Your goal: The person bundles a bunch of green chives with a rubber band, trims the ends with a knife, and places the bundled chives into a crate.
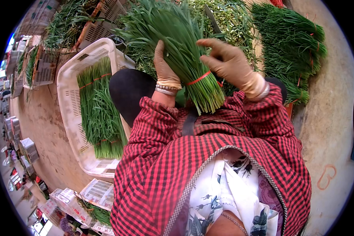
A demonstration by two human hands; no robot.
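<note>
A large bundle of green Chinese chives (183, 56) is gripped in my gloved left hand (166, 66), whose thumb lies across the leaves. Red tape (199, 78) circles the bundle near its pale cut ends, which point toward my lap. Beside the bundle on the right is my gloved right hand (228, 62), slightly blurred. Its fingers are apart and hold nothing that I can see. The leafy tops fan out away from me.
A white plastic crate (65, 97) at my left holds taped chive bundles (101, 112). To the right lie more tied bundles (292, 44). Ahead, a knife blade (213, 19) rests among chive trimmings (236, 17). Further crates (44, 69) stand along the left.
</note>
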